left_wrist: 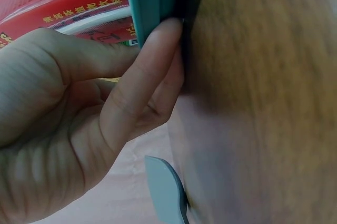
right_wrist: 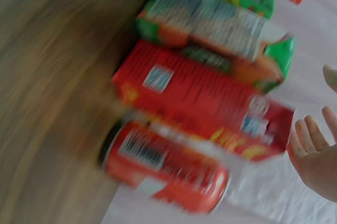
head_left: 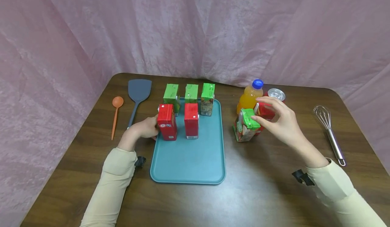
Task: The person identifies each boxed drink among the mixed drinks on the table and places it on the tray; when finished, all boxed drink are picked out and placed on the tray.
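Note:
My left hand (head_left: 145,128) grips the left rim of the teal tray (head_left: 195,162). In the left wrist view its thumb lies by the rim (left_wrist: 152,2) and the fingers reach under it. On the tray stand two red drink cartons (head_left: 167,123) and several green drink cartons (head_left: 207,101) behind them. Over at the right, my right hand (head_left: 284,123) is above a green juice carton (head_left: 247,127) and a red carton (right_wrist: 200,103), thumb and fingers spread apart. The right wrist view shows its fingertips close to the red carton's top; whether they touch, I cannot tell.
An orange juice bottle (head_left: 250,96) and a red can (right_wrist: 166,166) stand behind the right-hand cartons. A whisk (head_left: 330,135) lies at the far right. On the left lie an orange spoon (head_left: 116,106) and a grey spatula (head_left: 139,90). A pink curtain (head_left: 195,30) hangs behind the table.

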The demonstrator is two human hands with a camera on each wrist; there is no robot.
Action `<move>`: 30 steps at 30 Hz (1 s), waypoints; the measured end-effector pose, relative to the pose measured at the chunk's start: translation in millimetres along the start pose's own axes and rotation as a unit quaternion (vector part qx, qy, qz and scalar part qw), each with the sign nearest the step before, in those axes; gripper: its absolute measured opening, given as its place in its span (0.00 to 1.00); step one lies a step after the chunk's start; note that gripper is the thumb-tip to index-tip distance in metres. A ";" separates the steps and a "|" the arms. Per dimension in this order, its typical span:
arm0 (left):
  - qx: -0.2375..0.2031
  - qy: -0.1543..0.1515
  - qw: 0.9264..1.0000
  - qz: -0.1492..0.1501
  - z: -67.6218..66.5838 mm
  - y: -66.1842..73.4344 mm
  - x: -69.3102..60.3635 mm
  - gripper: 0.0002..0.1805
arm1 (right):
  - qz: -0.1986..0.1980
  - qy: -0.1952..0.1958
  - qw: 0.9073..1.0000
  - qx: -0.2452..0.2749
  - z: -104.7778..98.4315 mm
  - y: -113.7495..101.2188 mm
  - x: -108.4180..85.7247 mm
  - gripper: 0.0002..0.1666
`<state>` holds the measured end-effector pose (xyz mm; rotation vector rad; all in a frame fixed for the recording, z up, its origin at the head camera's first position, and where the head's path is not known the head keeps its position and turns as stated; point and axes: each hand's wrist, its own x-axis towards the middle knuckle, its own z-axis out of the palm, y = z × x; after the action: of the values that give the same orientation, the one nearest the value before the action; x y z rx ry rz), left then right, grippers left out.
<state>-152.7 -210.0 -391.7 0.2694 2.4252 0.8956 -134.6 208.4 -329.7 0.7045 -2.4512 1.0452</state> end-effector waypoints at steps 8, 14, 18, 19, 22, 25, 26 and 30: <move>-0.006 -0.004 1.000 0.002 0.9 -0.4 -0.1 0.33 | 0.068 0.006 0.997 0.032 -12.1 27.8 -11.0 0.37; -0.008 -0.001 1.000 -0.008 0.5 -1.0 0.3 0.37 | 0.159 -0.056 0.976 0.135 -10.3 40.8 -8.2 0.41; -0.010 -0.003 1.000 -0.007 0.0 0.1 1.0 0.38 | 0.204 -0.092 0.960 0.168 -5.9 46.0 -6.6 0.45; -0.010 -0.003 1.000 -0.008 -0.1 0.5 1.1 0.39 | 0.209 -0.094 0.958 0.173 -4.6 47.3 -6.9 0.46; -0.010 0.000 1.000 -0.008 -0.5 1.1 0.8 0.38 | 0.217 -0.091 0.952 0.197 -0.9 50.9 -8.2 0.47; -0.010 0.000 1.000 -0.007 -0.5 0.9 0.9 0.38 | 0.228 -0.086 0.945 0.219 1.3 53.5 -11.4 0.46; -0.011 -0.001 1.000 -0.006 -0.6 0.6 1.1 0.38 | 0.230 -0.084 0.944 0.223 1.8 54.1 -12.4 0.45; -0.012 -0.003 1.000 -0.007 -1.1 -1.0 1.6 0.37 | 0.220 -0.070 0.945 0.233 2.7 54.3 -14.4 0.40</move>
<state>-154.6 -210.8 -392.4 0.2450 2.4052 0.9166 -155.0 243.1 -369.1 0.3690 -2.5670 1.8440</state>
